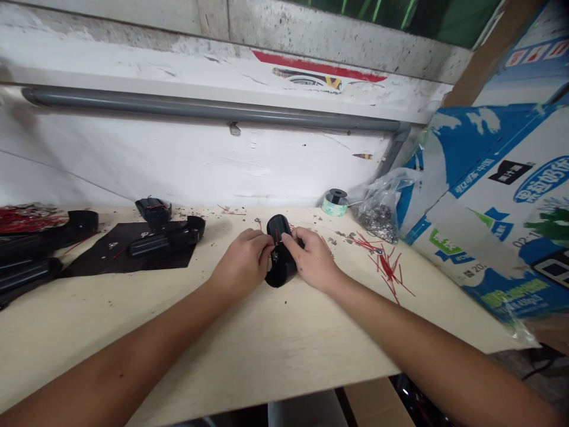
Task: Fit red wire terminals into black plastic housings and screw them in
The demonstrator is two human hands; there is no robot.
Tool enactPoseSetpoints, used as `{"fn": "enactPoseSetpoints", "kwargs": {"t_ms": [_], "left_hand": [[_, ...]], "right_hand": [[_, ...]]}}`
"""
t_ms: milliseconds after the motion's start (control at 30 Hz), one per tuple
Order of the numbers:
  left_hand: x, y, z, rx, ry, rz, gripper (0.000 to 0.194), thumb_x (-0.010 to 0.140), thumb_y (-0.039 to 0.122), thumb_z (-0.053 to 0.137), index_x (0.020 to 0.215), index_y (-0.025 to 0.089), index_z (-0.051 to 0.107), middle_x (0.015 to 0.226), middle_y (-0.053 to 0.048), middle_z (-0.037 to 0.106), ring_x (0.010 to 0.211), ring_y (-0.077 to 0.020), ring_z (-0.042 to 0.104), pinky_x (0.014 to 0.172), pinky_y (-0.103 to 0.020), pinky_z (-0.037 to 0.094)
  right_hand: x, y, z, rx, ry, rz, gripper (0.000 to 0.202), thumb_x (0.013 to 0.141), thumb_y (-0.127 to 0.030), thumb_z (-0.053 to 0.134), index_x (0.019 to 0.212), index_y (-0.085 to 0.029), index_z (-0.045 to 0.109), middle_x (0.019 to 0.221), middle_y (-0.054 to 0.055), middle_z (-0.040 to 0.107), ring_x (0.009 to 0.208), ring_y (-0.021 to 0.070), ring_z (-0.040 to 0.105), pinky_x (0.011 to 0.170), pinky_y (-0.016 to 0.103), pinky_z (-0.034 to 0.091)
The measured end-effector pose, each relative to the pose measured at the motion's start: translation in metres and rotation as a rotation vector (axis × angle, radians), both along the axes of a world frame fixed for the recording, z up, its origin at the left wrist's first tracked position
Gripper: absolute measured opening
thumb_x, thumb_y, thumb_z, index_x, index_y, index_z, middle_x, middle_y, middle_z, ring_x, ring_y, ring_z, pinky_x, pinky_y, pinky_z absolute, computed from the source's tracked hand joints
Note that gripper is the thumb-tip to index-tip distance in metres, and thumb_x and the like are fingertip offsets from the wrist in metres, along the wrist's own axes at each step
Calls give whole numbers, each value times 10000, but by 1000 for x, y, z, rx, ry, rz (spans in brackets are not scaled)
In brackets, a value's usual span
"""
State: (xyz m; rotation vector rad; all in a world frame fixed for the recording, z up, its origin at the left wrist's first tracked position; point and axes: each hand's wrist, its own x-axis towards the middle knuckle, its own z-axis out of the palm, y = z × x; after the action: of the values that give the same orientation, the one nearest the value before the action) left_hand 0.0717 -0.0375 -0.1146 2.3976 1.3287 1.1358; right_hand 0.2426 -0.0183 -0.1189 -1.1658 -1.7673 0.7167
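In the middle of the table I hold a black plastic housing [281, 274], its round open end turned toward me. My right hand [315, 256] is closed around its right side, with the thumb lying on top. From the left, my left hand [245, 256] pinches at the opening near the housing's middle; what the fingertips grip is too small to make out. A short red wire [277, 233] shows on the black part between the hands. Small metallic bits appear by the left fingertips.
Black housings [166, 238] lie on a dark sheet [106, 261] at left, more beside a heap of red wires [26, 219]. Red wires [389, 270], a bag of metal parts [377, 216] and a spool [335, 201] are at right. A blue-white carton [489, 196] borders the table [249, 356].
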Motion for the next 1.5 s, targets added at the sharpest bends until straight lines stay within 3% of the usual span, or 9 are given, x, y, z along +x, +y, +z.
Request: {"fn": "enactPoseSetpoints", "kwargs": {"t_ms": [433, 867, 1000, 1233, 1500], "left_hand": [[2, -6, 9, 19, 236, 43, 288, 924, 127, 391, 768, 143, 633, 742, -77, 597, 768, -209, 520, 708, -337, 400], [5, -3, 2, 43, 335, 55, 263, 886, 92, 412, 718, 131, 611, 749, -83, 613, 749, -203, 538, 714, -337, 440], [5, -2, 1, -16, 191, 65, 248, 907, 144, 442, 759, 139, 640, 772, -72, 636, 762, -186, 554, 702, -315, 426], [7, -1, -3, -270, -211, 177, 154, 853, 275, 578, 871, 177, 696, 716, -17, 668, 652, -145, 581, 616, -272, 418], [6, -1, -3, -126, -178, 133, 152, 861, 214, 564, 799, 164, 694, 712, -17, 651, 663, -126, 551, 647, -265, 400]], "right_hand": [[-2, 0, 0, -69, 23, 25, 377, 890, -448, 495, 663, -154, 427, 640, -17, 422, 631, 104, 388, 604, 237, 308], [-8, 0, -8, 15, -4, -18, 372, 870, -417, 494, 638, -165, 348, 611, -21, 375, 609, 103, 350, 575, 228, 278], [-6, 2, -8, -2, 8, -16, 396, 859, -455, 501, 638, -162, 353, 621, -20, 379, 621, 103, 359, 592, 233, 284], [-2, 10, -8, -130, 107, -34, 439, 829, -548, 507, 651, -157, 415, 636, -20, 374, 629, 103, 359, 585, 242, 285], [-2, 11, -10, -163, 152, 69, 445, 816, -565, 531, 666, -158, 435, 635, -23, 363, 612, 100, 347, 583, 243, 291]]}}
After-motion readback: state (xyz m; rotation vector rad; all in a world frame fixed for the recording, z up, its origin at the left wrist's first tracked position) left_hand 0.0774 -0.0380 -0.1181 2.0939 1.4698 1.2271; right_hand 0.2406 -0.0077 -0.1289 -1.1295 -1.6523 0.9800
